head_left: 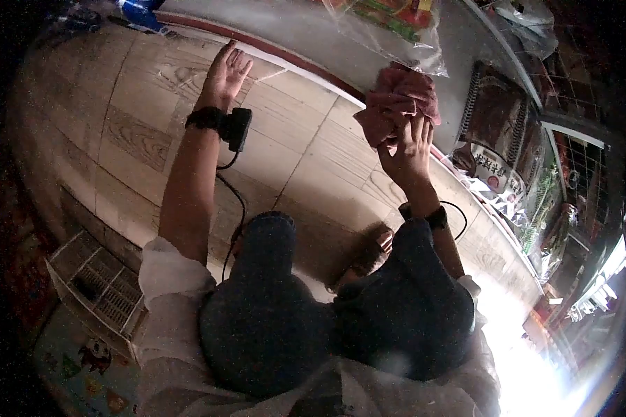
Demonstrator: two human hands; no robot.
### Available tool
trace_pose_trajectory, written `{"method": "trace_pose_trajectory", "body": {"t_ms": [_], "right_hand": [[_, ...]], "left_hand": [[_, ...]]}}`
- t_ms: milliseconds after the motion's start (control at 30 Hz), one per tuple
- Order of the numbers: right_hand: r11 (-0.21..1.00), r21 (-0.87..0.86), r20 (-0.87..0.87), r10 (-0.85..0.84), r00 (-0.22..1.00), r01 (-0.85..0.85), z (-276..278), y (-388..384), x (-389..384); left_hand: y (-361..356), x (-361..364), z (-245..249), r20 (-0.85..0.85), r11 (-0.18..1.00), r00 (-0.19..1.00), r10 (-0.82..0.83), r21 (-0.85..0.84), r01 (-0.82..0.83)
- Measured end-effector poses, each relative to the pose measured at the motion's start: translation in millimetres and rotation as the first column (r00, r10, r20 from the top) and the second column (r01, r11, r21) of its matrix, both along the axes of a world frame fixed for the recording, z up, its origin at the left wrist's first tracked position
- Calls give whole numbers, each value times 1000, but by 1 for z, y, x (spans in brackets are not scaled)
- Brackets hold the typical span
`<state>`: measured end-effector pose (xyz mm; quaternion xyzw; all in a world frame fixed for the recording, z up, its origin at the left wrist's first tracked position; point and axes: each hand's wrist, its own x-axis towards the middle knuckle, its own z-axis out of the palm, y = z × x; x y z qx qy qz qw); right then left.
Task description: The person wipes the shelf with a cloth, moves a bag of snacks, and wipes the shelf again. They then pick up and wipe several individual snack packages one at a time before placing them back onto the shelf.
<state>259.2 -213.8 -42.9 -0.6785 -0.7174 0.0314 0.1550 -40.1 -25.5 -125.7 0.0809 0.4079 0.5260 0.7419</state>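
My right hand (409, 154) presses on a bunched reddish-pink cloth (400, 97), its fingers bent over the fabric. The cloth lies against a grey panel (306, 35), just above the dark red and white edge strip along its base. Over on the left, my left hand (228, 75) holds nothing. Its fingers are stretched out and apart, close to the edge strip above the wood-patterned floor (285, 132). A black device (236, 130) with a cable is strapped at my left wrist, and a dark band (436, 218) circles my right wrist.
A clear plastic bag (403, 28) with colourful contents hangs over the panel near the cloth. Packaged goods (494, 167) stand along the right side. A white wire basket (101, 281) sits at the lower left. My bent knees and a foot (372, 257) are below.
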Motion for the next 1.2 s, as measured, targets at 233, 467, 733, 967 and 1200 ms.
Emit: {"method": "trace_pose_trajectory", "body": {"t_ms": [233, 467, 733, 967, 1200], "right_hand": [[1000, 12, 5, -2, 1000, 2, -4, 0, 2], [1000, 22, 10, 4, 1000, -4, -6, -1, 2], [1000, -8, -11, -3, 1000, 3, 1, 1, 2], [995, 5, -151, 98, 984, -99, 6, 21, -11], [855, 79, -377, 502, 779, -513, 54, 99, -65]], "left_hand": [[1, -8, -1, 8, 1000, 1000, 5, -13, -4], [-10, -10, 9, -19, 995, 997, 69, -73, -70], [-19, -12, 20, -109, 999, 994, -3, 43, 8], [-25, -13, 21, -154, 961, 975, -159, 201, 189], [-13, -13, 53, -225, 944, 936, -270, 131, 304]]}}
